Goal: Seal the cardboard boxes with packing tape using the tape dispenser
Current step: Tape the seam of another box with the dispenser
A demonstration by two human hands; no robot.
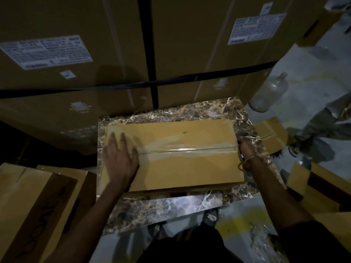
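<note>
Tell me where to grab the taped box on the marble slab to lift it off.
Grip the cardboard box by its two short ends, coming in from left and right. It lies flat and wide; the left hand already rests near one end, and the right hand is at the other.

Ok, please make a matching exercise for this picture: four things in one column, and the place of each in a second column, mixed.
Things:
1. left hand
2. right hand
3. clear bottle
4. cardboard box

Places:
A. on the floor, right of the big cartons
B. on the marble table
C. flat on the box top, left end of the seam
D. at the box's right end

Pairs: 1-C, 2-D, 3-A, 4-B
</note>
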